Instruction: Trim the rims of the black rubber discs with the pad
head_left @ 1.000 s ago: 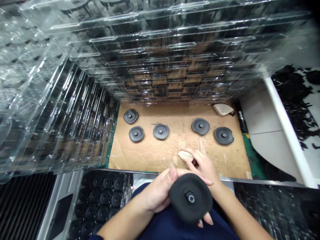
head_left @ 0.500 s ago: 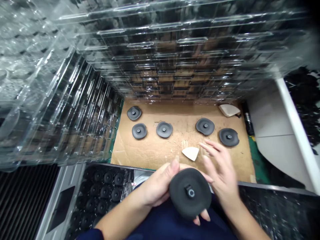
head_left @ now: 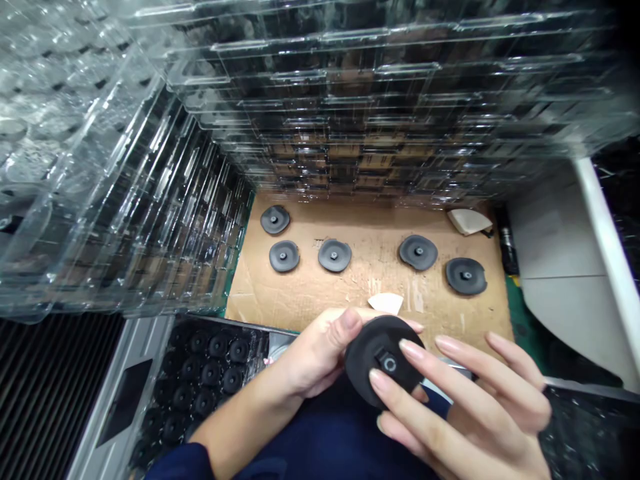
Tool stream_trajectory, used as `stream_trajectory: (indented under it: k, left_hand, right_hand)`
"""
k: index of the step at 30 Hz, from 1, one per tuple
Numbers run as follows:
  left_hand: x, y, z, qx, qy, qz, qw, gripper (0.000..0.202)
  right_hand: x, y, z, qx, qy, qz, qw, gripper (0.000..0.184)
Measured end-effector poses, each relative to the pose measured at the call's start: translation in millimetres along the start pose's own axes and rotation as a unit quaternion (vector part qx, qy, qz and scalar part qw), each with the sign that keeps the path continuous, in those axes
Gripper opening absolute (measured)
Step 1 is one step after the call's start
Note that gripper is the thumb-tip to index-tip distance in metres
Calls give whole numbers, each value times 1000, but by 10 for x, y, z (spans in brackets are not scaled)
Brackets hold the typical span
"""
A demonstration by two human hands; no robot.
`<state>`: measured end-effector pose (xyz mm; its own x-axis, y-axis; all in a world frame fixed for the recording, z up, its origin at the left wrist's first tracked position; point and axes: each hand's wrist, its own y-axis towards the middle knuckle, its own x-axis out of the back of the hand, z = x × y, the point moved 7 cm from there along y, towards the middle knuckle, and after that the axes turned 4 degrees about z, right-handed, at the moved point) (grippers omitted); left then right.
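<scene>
My left hand (head_left: pixel 320 353) holds a round black rubber-like disc (head_left: pixel 363 370) by its edge, thumb at the rim and fingers behind it. A raised nub with a light ring stands at the disc's centre. My right hand (head_left: pixel 470 400) has its fingers spread, with two fingertips over the disc's face beside the nub. Its thumb tip shows just below the disc's lower edge; whether it presses there I cannot tell. Behind my hands, a white wedge-shaped piece (head_left: pixel 386 303) lies on the cardboard (head_left: pixel 280 303), partly hidden by the left hand.
Several similar black discs, such as one disc (head_left: pixel 335 256), lie on the cardboard. Stacked clear plastic trays (head_left: pixel 320 120) wall the back and left. A second pale wedge (head_left: pixel 469 221) and a black-handled tool (head_left: pixel 507 247) lie right. A tray of discs (head_left: pixel 200 373) is lower left.
My right hand has come from beside the disc, near the white wedge, down and nearer to me, bringing its fingertips over the disc's face. The disc has tilted and risen slightly.
</scene>
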<state>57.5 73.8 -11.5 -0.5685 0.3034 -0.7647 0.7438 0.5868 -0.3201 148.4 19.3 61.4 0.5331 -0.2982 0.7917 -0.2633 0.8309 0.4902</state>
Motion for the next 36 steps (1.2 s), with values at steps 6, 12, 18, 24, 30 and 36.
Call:
stream_trajectory:
  k: [6, 12, 18, 24, 30, 36]
  left_hand:
    - [16, -26, 30, 13, -29, -8, 999, 54]
    - [-32, -32, 70, 34, -64, 12, 997, 52]
    - [5, -49, 111, 56, -52, -20, 997, 57]
    - [25, -30, 128, 55, -72, -29, 995, 54]
    - [25, -14, 151, 55, -91, -36, 994, 55]
    - [59, -2, 203, 55, -105, -36, 992, 51]
  right_hand:
    - [51, -62, -54, 39, -29, 15, 999, 21]
    - [8, -112, -67, -2, 1, -14, 1000, 23]
    - [-3, -105, -55, -6, 22, -22, 1000, 18]
    - [-4, -100, -65, -20, 20, -27, 999, 17]
    - [-27, -112, -71, -28, 24, -27, 999, 19]
    - [-53, -76, -86, -37, 21, -18, 999, 20]
